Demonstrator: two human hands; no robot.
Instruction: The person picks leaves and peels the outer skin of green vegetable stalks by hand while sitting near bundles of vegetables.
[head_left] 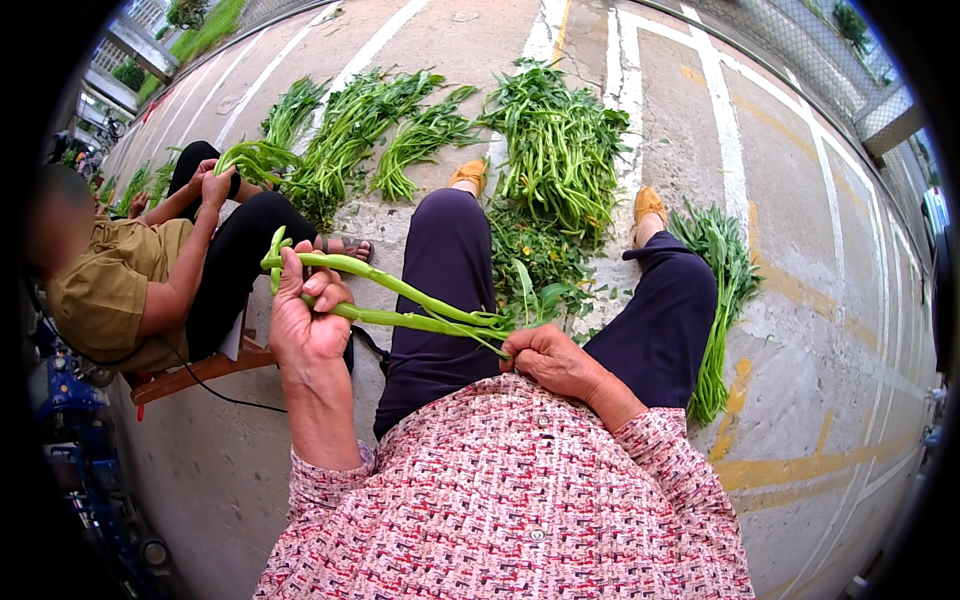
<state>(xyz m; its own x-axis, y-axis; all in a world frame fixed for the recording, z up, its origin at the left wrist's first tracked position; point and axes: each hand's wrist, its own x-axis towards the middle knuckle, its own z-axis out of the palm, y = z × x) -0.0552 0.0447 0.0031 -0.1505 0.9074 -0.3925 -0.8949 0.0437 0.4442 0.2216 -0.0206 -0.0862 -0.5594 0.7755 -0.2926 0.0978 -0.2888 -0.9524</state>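
Note:
A few thick green stems of water spinach point(400, 290) stretch across my lap between my two hands. My left hand point(306, 310) is closed around their cut ends, which stick out past the thumb. At the leafy end, my right hand point(552, 362) pinches the stems, fingers curled in. Leaves point(535, 300) of the bunch point away just beyond the right hand. Between my feet lies a big heap of water spinach point(560, 150), with a pile of loose leaves and trimmings point(530, 255) nearer to me.
More bunches point(350, 130) lie on the pavement at the far left, and another bunch point(712, 310) beside my right leg. A seated person point(130, 280) at the left holds greens, on a wooden stool point(205, 375). A blue vehicle point(75, 420) stands at the lower left.

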